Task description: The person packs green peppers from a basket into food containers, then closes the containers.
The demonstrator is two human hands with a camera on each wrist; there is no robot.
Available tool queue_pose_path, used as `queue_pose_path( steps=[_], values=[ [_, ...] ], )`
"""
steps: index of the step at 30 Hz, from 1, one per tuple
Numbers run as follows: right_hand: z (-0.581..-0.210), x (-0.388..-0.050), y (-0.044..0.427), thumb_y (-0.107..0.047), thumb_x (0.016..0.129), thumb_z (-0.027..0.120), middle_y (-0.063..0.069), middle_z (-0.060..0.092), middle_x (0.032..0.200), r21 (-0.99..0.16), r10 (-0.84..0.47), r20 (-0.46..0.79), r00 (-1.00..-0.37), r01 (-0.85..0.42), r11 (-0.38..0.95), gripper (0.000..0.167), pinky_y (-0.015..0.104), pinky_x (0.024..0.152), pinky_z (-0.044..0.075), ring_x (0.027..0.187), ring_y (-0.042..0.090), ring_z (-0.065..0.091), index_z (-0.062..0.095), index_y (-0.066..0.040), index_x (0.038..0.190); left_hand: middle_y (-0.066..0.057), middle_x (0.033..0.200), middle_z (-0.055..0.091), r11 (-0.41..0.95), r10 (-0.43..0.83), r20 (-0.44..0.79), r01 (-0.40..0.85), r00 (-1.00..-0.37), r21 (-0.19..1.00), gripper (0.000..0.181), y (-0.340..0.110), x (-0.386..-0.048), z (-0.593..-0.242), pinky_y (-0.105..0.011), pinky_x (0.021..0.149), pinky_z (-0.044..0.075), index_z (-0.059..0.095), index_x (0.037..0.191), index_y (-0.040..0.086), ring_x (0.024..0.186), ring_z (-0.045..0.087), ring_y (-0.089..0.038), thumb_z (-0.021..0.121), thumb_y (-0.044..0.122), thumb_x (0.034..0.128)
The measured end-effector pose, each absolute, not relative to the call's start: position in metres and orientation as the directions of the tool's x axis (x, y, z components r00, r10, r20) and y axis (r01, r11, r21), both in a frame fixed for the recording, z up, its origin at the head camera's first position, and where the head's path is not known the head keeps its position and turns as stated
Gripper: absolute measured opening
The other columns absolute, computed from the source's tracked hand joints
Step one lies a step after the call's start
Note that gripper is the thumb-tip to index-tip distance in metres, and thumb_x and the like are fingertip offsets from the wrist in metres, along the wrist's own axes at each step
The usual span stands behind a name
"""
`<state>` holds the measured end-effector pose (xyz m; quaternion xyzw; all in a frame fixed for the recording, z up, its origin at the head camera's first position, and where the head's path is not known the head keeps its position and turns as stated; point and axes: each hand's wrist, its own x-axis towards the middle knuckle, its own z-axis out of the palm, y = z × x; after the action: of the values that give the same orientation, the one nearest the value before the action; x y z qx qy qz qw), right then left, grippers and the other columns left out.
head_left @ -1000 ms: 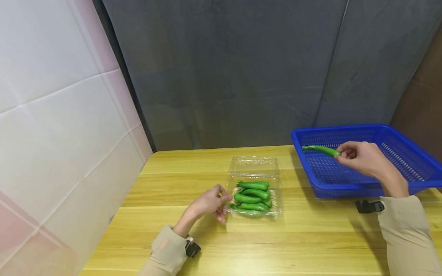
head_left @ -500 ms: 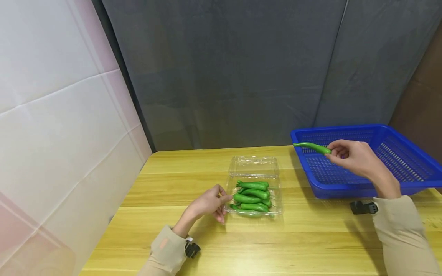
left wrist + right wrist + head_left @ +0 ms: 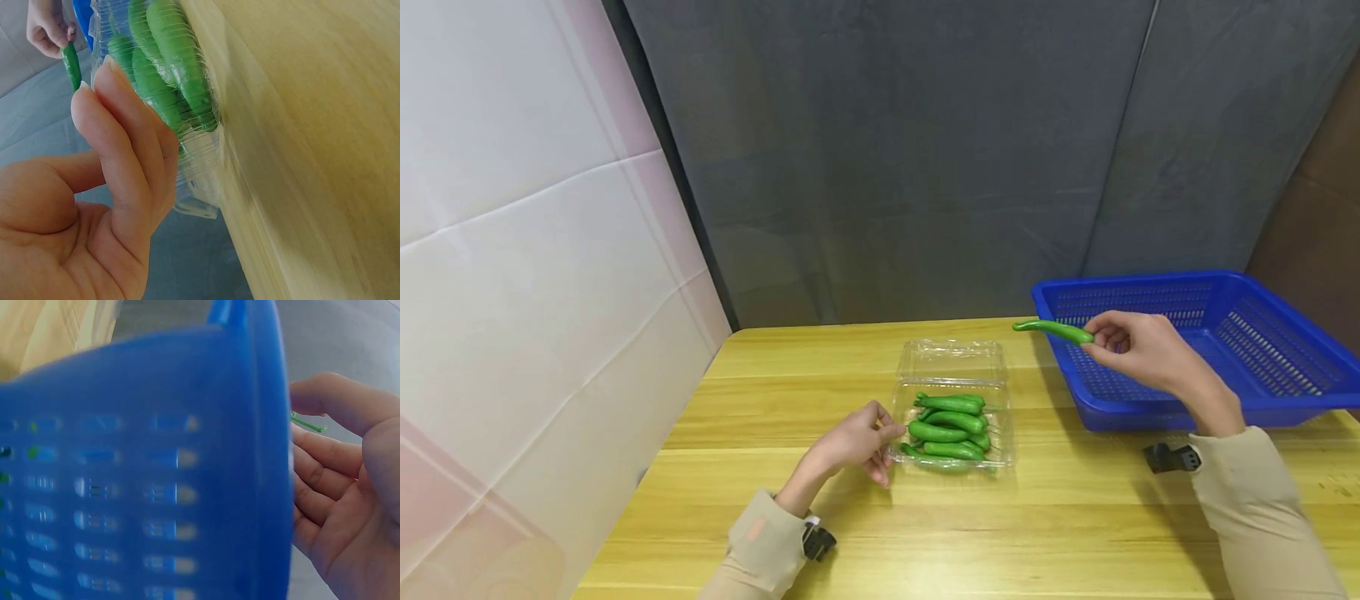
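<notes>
My right hand [image 3: 1142,350] pinches a long green chili pepper [image 3: 1051,328] by its right end. The pepper points left, past the left rim of a blue plastic basket [image 3: 1180,408]. In the right wrist view the basket wall hides most of the pepper; only the thin green stem [image 3: 309,421] shows beside the fingers. A clear hinged plastic box [image 3: 951,360] lies with its lid raised at the back and several green chili peppers [image 3: 950,422] inside. With curled fingers my left hand [image 3: 853,439] holds the box's left edge; its fingertips partly cover the box in the left wrist view.
Both containers stand on a light wooden table [image 3: 1037,533]. Behind it hangs a dark grey curtain [image 3: 887,167], and a pale panel [image 3: 535,250] rises along the left side. Slots in the basket wall show green spots [image 3: 33,452].
My right hand has moved left with the chili pepper, from over the basket to its left side, so the pepper's tip now juts beyond the rim. The left hand and box have stayed put.
</notes>
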<state>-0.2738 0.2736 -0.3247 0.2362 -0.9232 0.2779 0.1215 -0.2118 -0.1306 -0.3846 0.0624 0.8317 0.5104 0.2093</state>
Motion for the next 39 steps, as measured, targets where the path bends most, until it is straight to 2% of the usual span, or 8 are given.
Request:
queue_pose_path(
  steps=[9,17,39],
  values=[
    [-0.332,-0.273,0.253,-0.012,0.092,0.075,-0.005,0.063,0.079,-0.437,-0.448,0.356,-0.821,-0.569,0.696,0.011,0.024,0.060,0.052,0.068,0.010,0.057,0.071,-0.004,0.099,-0.013,0.067,0.060,0.467,0.315,-0.291,-0.119,-0.903,0.876,0.021,-0.130,-0.213,-0.385,-0.040,0.054,0.063,0.045,0.107,-0.002,0.045,0.062,-0.017,0.054,0.017,0.1067],
    [-0.336,-0.266,0.234,-0.008,0.093,0.073,-0.005,0.064,0.081,-0.456,-0.514,0.321,-0.795,-0.606,0.652,0.013,0.026,0.059,0.052,0.068,0.007,0.057,0.070,-0.002,0.104,-0.013,0.067,0.059,0.469,0.318,-0.287,-0.114,-0.903,0.876,0.022,-0.128,-0.212,-0.385,-0.041,0.054,0.062,0.045,0.106,-0.001,0.045,0.062,-0.017,0.054,0.018,0.1067],
    [-0.354,-0.263,0.199,-0.006,0.091,0.074,-0.005,0.067,0.082,-0.461,-0.657,0.296,-0.693,-0.706,0.538,0.016,0.028,0.064,0.058,0.073,0.007,0.063,0.069,0.001,0.104,-0.012,0.067,0.059,0.459,0.322,-0.287,-0.116,-0.902,0.881,0.021,-0.128,-0.212,-0.384,-0.040,0.053,0.062,0.045,0.106,-0.002,0.045,0.062,-0.017,0.054,0.017,0.1065]
  ],
)
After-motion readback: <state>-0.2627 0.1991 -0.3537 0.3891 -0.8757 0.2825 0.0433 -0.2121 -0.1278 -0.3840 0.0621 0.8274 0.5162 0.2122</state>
